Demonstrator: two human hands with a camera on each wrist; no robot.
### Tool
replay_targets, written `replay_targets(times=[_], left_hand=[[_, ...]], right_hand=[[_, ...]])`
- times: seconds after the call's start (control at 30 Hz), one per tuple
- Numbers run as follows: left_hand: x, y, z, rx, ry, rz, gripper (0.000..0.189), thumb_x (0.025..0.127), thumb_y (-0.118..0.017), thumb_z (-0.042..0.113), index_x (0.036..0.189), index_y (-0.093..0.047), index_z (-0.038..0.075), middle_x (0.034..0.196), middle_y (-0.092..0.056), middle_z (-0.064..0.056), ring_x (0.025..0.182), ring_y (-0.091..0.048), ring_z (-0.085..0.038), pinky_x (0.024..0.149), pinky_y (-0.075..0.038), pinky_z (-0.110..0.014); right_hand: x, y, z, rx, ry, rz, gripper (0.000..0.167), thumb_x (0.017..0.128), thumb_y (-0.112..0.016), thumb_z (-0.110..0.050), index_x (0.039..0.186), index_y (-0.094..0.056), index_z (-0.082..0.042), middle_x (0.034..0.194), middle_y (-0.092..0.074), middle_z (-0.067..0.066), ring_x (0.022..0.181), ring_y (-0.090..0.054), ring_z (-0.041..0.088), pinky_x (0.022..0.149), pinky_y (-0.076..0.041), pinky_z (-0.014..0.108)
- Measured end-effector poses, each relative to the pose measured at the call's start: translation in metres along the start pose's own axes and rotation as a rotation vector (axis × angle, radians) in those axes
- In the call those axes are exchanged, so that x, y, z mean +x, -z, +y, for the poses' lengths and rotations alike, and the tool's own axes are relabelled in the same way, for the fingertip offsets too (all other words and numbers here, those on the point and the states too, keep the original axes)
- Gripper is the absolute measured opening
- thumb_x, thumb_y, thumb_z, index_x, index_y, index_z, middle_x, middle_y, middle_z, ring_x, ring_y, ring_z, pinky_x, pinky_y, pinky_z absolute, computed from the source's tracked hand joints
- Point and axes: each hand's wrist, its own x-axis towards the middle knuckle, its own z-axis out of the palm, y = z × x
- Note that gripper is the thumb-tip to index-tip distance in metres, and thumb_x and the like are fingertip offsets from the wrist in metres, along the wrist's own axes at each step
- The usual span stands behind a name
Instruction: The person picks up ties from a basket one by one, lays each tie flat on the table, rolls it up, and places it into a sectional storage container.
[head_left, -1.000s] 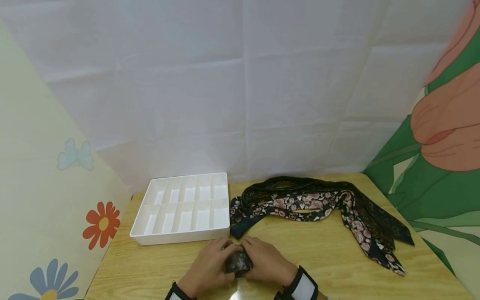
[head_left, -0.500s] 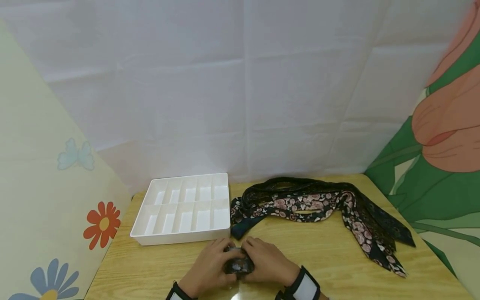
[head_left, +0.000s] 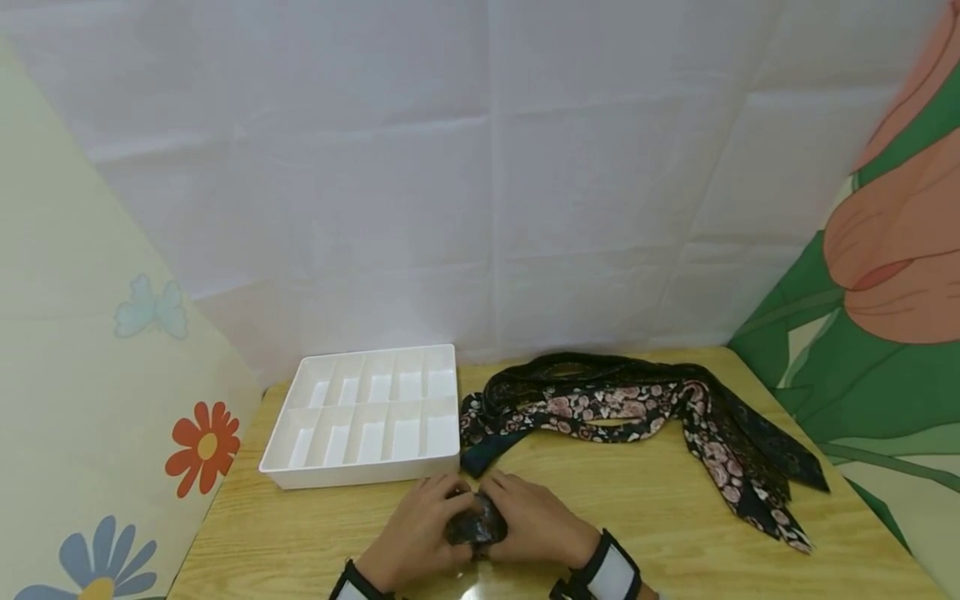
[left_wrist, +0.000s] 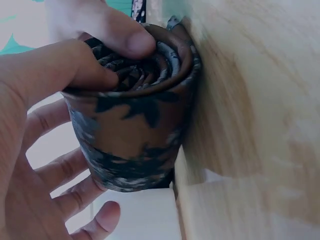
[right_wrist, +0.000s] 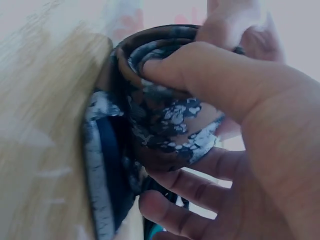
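Observation:
A dark necktie with a brown, grey and white pattern, wound into a thick roll [head_left: 477,523], sits at the front of the table between both hands. My left hand [head_left: 422,529] grips the roll's left side, with thumb and a finger at the spiral end [left_wrist: 142,75] in the left wrist view. From the other side my right hand [head_left: 536,523] holds it, its thumb pressing into the coil [right_wrist: 165,107]. A loose flap [right_wrist: 102,165] of the tie, dark blue inside, lies along the tabletop in the right wrist view.
A white tray [head_left: 360,477] divided into several compartments stands just beyond my left hand. Several floral and dark neckties [head_left: 630,404] lie loosely bunched at the back right, one dark tip beside the tray's corner. The wooden table [head_left: 637,492] ends at a white backdrop [head_left: 480,208].
The rolled tie has shifted and turned slightly between my fingers. Both hands keep nearly the same place, with small finger movements; tray and loose ties have not moved.

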Motion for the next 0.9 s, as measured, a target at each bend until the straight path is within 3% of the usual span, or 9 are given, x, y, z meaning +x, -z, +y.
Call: replay_targets(times=[0.13, 0.27, 0.47, 0.6, 0.67, 0.73, 0.8, 0.9], left_hand=[[0.0006, -0.0043, 0.0012, -0.005, -0.045, 0.026, 0.051, 0.072, -0.092, 0.034, 0.119, -0.072, 0.032, 0.119, -0.063, 0.01, 0.109, -0.059, -0.009, 0.094, -0.054, -0.034], [0.0014, -0.0065, 0.0021, -0.01, -0.08, 0.057, 0.047, 0.07, -0.093, 0.031, 0.113, -0.074, 0.03, 0.119, -0.063, 0.008, 0.109, -0.061, -0.009, 0.095, -0.055, -0.033], [-0.0004, -0.0039, 0.0017, -0.01, -0.036, 0.027, 0.054, 0.074, -0.09, 0.034, 0.123, -0.07, 0.028, 0.126, -0.063, 0.008, 0.113, -0.06, -0.009, 0.096, -0.056, -0.034], [-0.0012, -0.0044, 0.0008, -0.036, -0.049, 0.04, 0.045, 0.075, -0.09, 0.033, 0.117, -0.072, 0.029, 0.126, -0.063, 0.009, 0.113, -0.06, -0.009, 0.095, -0.056, -0.033], [-0.0012, -0.0055, 0.0002, -0.083, -0.05, 0.053, 0.041, 0.08, -0.089, 0.034, 0.118, -0.074, 0.028, 0.128, -0.063, 0.008, 0.116, -0.06, -0.01, 0.098, -0.056, -0.033], [-0.0021, -0.0067, -0.0006, -0.179, -0.017, 0.044, 0.034, 0.091, -0.082, 0.037, 0.123, -0.074, 0.028, 0.13, -0.062, 0.007, 0.119, -0.059, -0.01, 0.1, -0.056, -0.034], [-0.0038, -0.0075, -0.0021, -0.314, 0.058, 0.034, 0.033, 0.101, -0.072, 0.042, 0.13, -0.071, 0.027, 0.133, -0.061, 0.005, 0.119, -0.06, -0.01, 0.099, -0.057, -0.033], [-0.0063, -0.008, -0.0056, -0.504, 0.196, 0.029, 0.039, 0.107, -0.062, 0.042, 0.137, -0.065, 0.017, 0.133, -0.057, -0.003, 0.114, -0.063, -0.011, 0.094, -0.059, -0.03]], right_hand=[[0.0005, -0.0002, 0.002, 0.004, -0.008, -0.013, 0.051, 0.074, -0.094, -0.034, 0.111, -0.061, -0.024, 0.105, -0.057, -0.012, 0.091, -0.054, 0.001, 0.076, -0.052, 0.025], [0.0018, -0.0007, 0.0023, 0.034, 0.017, -0.006, 0.052, 0.079, -0.092, -0.038, 0.118, -0.061, -0.023, 0.109, -0.059, -0.012, 0.096, -0.056, 0.001, 0.08, -0.054, 0.025], [0.0033, -0.0005, 0.0036, 0.09, -0.019, -0.038, 0.051, 0.08, -0.091, -0.035, 0.117, -0.059, -0.023, 0.11, -0.058, -0.011, 0.098, -0.058, 0.002, 0.081, -0.054, 0.026], [0.0027, -0.001, 0.0064, 0.159, -0.008, -0.054, 0.054, 0.083, -0.09, -0.036, 0.124, -0.059, -0.023, 0.118, -0.06, -0.01, 0.104, -0.06, 0.002, 0.085, -0.055, 0.027], [0.0022, -0.0013, 0.0077, 0.21, 0.022, -0.042, 0.053, 0.086, -0.089, -0.037, 0.128, -0.059, -0.024, 0.122, -0.062, -0.01, 0.11, -0.061, 0.002, 0.09, -0.056, 0.028], [0.0019, -0.002, 0.0085, 0.263, 0.037, -0.033, 0.05, 0.087, -0.088, -0.037, 0.126, -0.059, -0.025, 0.121, -0.063, -0.01, 0.109, -0.062, 0.002, 0.091, -0.056, 0.027], [0.0019, -0.0023, 0.0088, 0.297, 0.027, -0.035, 0.049, 0.086, -0.09, -0.033, 0.123, -0.059, -0.024, 0.116, -0.063, -0.011, 0.104, -0.061, 0.001, 0.087, -0.055, 0.026], [0.0022, -0.0024, 0.0085, 0.317, -0.007, -0.044, 0.051, 0.081, -0.092, -0.026, 0.118, -0.058, -0.022, 0.109, -0.061, -0.011, 0.095, -0.059, -0.001, 0.08, -0.053, 0.023]])
